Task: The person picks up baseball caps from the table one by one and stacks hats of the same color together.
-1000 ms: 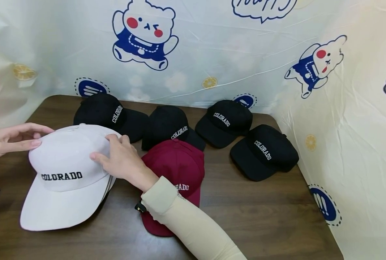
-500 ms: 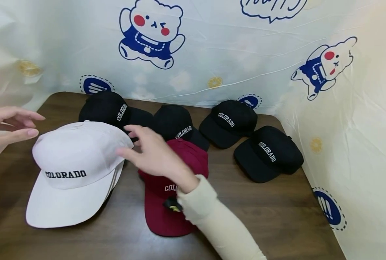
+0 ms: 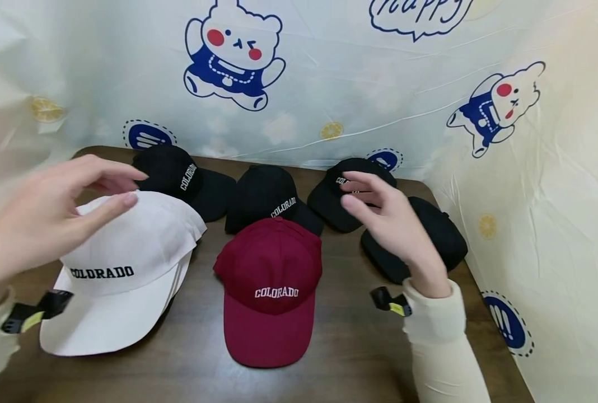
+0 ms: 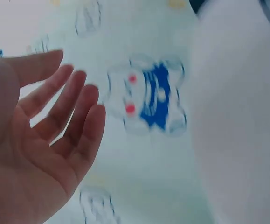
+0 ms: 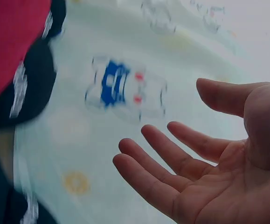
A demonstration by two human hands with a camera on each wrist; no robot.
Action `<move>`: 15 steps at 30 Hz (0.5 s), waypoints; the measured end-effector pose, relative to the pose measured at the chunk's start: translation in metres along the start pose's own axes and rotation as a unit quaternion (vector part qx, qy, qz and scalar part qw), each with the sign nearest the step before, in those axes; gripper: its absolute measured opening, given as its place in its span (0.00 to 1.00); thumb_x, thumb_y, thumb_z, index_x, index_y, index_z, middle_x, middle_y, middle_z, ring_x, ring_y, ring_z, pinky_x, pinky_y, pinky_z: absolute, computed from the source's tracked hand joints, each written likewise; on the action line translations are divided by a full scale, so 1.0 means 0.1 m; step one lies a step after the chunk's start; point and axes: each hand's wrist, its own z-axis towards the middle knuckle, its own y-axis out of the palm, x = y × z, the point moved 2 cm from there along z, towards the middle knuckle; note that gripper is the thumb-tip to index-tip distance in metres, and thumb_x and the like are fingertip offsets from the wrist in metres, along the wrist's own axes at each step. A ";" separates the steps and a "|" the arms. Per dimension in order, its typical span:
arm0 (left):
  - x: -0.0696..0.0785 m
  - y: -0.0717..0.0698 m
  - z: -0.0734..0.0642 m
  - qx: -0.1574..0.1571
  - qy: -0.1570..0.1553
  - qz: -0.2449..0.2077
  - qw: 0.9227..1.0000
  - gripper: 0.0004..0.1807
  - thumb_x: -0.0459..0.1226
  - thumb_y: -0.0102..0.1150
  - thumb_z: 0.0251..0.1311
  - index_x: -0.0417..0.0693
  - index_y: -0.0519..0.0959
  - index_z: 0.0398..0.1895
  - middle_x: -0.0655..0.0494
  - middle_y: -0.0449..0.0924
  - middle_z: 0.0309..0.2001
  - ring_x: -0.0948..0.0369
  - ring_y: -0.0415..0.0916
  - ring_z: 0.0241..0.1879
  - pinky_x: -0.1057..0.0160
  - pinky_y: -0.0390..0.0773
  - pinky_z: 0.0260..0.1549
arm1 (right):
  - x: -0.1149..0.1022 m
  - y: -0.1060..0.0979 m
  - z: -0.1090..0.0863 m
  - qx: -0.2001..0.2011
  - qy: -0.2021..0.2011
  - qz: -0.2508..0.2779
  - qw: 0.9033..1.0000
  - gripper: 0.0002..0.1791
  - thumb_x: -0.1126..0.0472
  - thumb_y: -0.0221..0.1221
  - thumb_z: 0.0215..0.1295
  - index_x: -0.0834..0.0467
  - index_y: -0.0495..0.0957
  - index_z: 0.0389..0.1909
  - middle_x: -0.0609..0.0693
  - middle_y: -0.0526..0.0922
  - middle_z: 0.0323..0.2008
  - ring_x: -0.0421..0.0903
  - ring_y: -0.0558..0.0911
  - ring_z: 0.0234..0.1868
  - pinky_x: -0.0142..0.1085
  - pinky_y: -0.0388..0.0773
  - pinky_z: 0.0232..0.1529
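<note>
Maroon caps (image 3: 274, 268): I count one, the middle of my clock.
Black caps (image 3: 198, 190): four, at 11, 12, between 1 and 2, and between 2 and 3 o'clock.
White caps (image 3: 143, 240): more than one, stacked at 9 o'clock; I cannot tell how many.
Mine: two, left hand (image 3: 59, 218) towards 10, right hand (image 3: 395, 226) at 2.
My sleeves (image 3: 440, 352): two.
My black wrist fittings (image 3: 381, 298): two.
Worktop (image 3: 349, 347): one.
Printed bears (image 3: 228, 67), head view: two, at 12 and 2.
Orange slices (image 3: 331, 130), clearly printed there: three.
</note>
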 end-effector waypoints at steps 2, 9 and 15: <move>0.15 0.09 0.04 0.003 0.015 -0.021 1.000 0.19 0.34 0.74 0.65 0.54 0.85 0.58 0.59 0.86 0.49 0.81 0.71 0.46 0.85 0.66 0.46 | 0.16 -0.16 -0.07 0.015 0.016 -0.018 1.000 0.27 0.52 0.61 0.80 0.49 0.72 0.76 0.52 0.82 0.65 0.52 0.83 0.63 0.33 0.79 0.57; 0.57 0.49 0.26 -0.025 0.076 -0.109 0.991 0.23 0.32 0.73 0.65 0.53 0.83 0.62 0.60 0.84 0.54 0.64 0.79 0.51 0.77 0.73 0.50 | 0.72 -0.65 -0.39 0.087 0.068 -0.080 0.991 0.29 0.49 0.58 0.82 0.54 0.70 0.77 0.60 0.80 0.67 0.60 0.80 0.65 0.18 0.72 0.52; 0.89 0.92 0.43 -0.069 0.086 -0.174 0.979 0.19 0.35 0.68 0.71 0.52 0.82 0.62 0.57 0.83 0.57 0.59 0.80 0.55 0.57 0.82 0.52 | 1.11 -0.91 -0.58 0.142 0.108 -0.114 0.977 0.31 0.47 0.58 0.81 0.55 0.69 0.78 0.62 0.79 0.66 0.32 0.80 0.56 0.14 0.71 0.48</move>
